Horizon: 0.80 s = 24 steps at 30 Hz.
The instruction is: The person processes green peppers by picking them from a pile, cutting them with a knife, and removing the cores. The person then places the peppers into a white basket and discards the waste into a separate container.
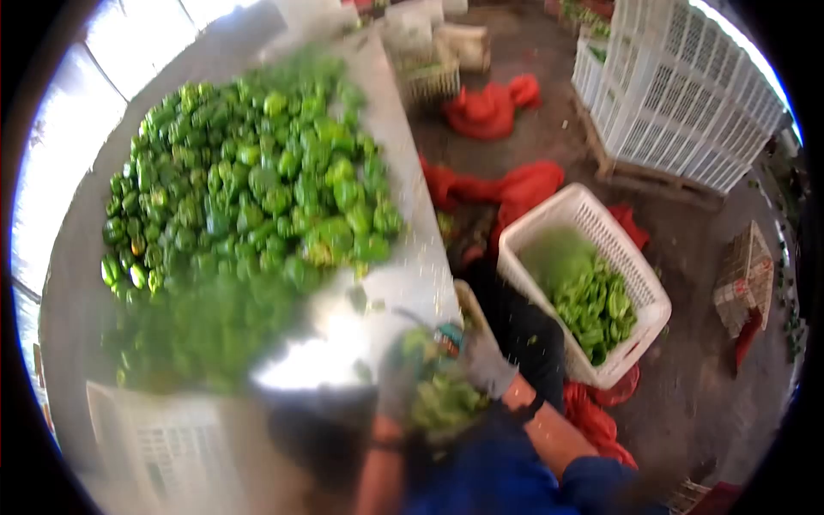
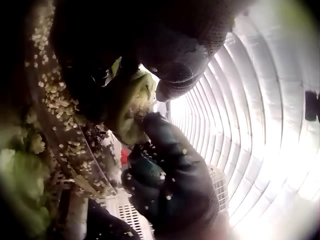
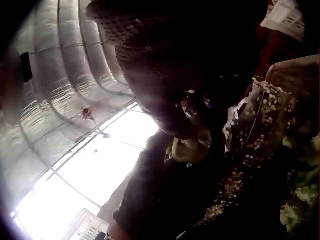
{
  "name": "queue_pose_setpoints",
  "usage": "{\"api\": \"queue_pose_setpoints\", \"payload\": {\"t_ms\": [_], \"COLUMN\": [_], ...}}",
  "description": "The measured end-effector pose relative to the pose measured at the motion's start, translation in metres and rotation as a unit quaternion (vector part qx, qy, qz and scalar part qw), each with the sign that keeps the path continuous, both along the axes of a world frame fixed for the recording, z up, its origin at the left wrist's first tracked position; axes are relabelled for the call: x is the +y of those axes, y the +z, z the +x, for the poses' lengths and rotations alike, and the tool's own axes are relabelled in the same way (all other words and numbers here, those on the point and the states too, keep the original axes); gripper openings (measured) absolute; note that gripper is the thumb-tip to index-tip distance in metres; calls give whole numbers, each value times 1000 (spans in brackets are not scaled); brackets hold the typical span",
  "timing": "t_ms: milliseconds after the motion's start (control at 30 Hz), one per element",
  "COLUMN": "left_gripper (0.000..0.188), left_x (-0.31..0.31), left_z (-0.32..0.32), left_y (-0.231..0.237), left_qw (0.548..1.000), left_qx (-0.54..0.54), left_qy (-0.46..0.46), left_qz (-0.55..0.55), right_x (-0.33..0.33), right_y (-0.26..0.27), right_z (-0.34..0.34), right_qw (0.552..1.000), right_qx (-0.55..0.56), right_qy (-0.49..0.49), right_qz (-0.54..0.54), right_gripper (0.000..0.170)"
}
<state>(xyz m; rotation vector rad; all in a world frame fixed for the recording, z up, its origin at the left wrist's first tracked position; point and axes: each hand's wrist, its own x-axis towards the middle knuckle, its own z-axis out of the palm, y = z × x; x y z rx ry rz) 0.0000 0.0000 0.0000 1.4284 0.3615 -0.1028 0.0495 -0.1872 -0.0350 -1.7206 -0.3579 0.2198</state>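
A pale green pepper, broken open with seeds showing, is between my two gloved hands. My left hand, blurred in the head view and dark in the left wrist view, grips it. The curled fingers of my right hand pinch at its seedy open side. Loose seeds stick to the right glove's teal coating in the left wrist view. I cannot tell whether a small tool is hidden in that hand. Below both hands, pale green pepper pieces lie in a heap near my lap.
A large pile of green peppers covers the table on the left. To my right stands a white crate of green peppers. Stacked white crates rise behind it. Red netting lies on the floor. Seeds cling to a surface beside the hands.
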Motion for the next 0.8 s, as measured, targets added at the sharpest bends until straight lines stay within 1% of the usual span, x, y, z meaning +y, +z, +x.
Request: {"api": "queue_pose_setpoints", "payload": {"t_ms": [33, 67, 100, 167, 200, 233, 267, 300, 333, 367, 400, 433, 467, 500, 567, 600, 667, 700, 733, 767, 800], "left_gripper": [37, 36, 35, 36, 39, 39, 41, 42, 44, 44, 44, 44, 44, 43, 39, 38, 37, 37, 37, 35, 33], "left_x": [3, 9, -4, -1, -3, -3, -4, -5, -6, -8, -10, -12, -11, -9, -7, -11, -13, -14, -14, -16, -16], "left_z": [-2, -6, 10, -2, -13, -17, -23, -27, -35, -39, -42, -44, -47, -51, -53, -53, -58, -57, -54, -54, -60], "left_y": [-11, -31, -5, -11, -2, -7, -17, -19, -19, -22, -26, -30, -34, -38, -45, -49, -37, -30, -25, -22, -18], "left_qw": [1000, 1000, 996, 996, 998, 997, 998, 998, 999, 999, 996, 993, 992, 992, 986, 980, 982, 983, 983, 982, 981], "left_qx": [-4, -22, -83, -80, -61, -68, -66, -63, -39, -43, -60, -78, -80, -98, -134, -155, -147, -139, -138, -132, -118], "left_qy": [-11, -16, -17, -26, -19, -20, -5, 10, 27, 24, 45, 67, 64, 71, 87, 115, 112, 108, 107, 108, 109], "left_qz": [-6, 3, 3, 26, 20, 17, 11, 5, -10, -12, -39, -65, -67, -32, 38, 49, 50, 53, 52, 80, 109], "right_x": [4, 9, -3, 2, 6, 6, 4, 4, 4, 4, 6, 10, 13, 16, 23, 27, 35, 40, 44, 44, 41], "right_y": [-4, -11, 36, 44, 45, 45, 36, 37, 37, 36, 29, 21, 12, 8, 0, -4, -11, -17, -23, -32, -28], "right_z": [0, 2, 23, 11, 1, -4, -1, 1, 0, -2, -3, -4, -9, -16, -25, -30, -35, -29, -22, -26, -33], "right_qw": [992, 990, 982, 976, 974, 970, 966, 964, 956, 947, 946, 942, 940, 939, 935, 935, 919, 918, 930, 942, 945], "right_qx": [-72, -88, -145, -156, -156, -160, -173, -180, -193, -205, -208, -221, -232, -234, -277, -278, -294, -295, -264, -228, -215], "right_qy": [-32, -41, -30, 2, 19, 36, 63, 60, 85, 110, 107, 105, 103, 101, 48, 47, 30, 28, 27, 30, 37], "right_qz": [-97, -98, -121, -152, -165, -182, -182, -185, -204, -223, -226, -228, -230, -233, -215, -216, -262, -263, -253, -244, -245], "right_gripper": [52, 52, 50, 47, 45, 44, 46, 46, 48, 51, 51, 55, 59, 59, 66, 66, 66, 66, 64, 62, 62]}}
